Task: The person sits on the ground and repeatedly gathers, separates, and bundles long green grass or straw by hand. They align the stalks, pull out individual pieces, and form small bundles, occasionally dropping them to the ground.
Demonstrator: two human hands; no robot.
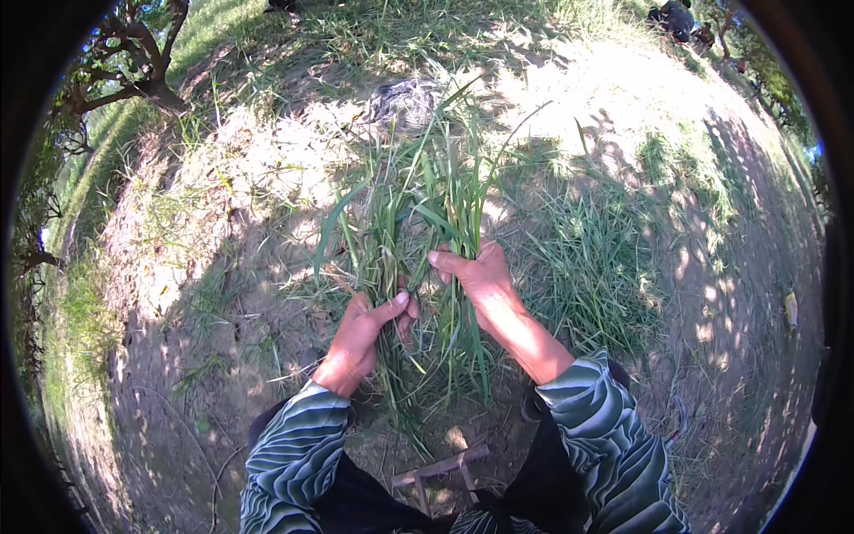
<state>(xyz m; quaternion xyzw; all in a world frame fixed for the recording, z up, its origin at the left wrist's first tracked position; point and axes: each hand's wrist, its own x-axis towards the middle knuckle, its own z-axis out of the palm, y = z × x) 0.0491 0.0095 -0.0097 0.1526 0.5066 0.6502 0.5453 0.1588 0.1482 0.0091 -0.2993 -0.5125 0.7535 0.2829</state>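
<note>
In front of me my left hand (363,330) grips a bunch of long green grass stalks (385,247), its thumb pressed across them. My right hand (477,270) is closed around a second bunch of grass (465,200), held a little higher and farther forward. Both bunches stand roughly upright, with blades poking out above and below the fists. Some blades cross between the two hands, and the fingers on the far side are partly hidden by stalks.
A heap of cut grass (590,267) lies to the right. Ahead is a tangle of pale netting or string (407,103). A small wooden frame (444,467) sits between my legs. A tree (150,73) rises at far left; a person (677,20) is at far right.
</note>
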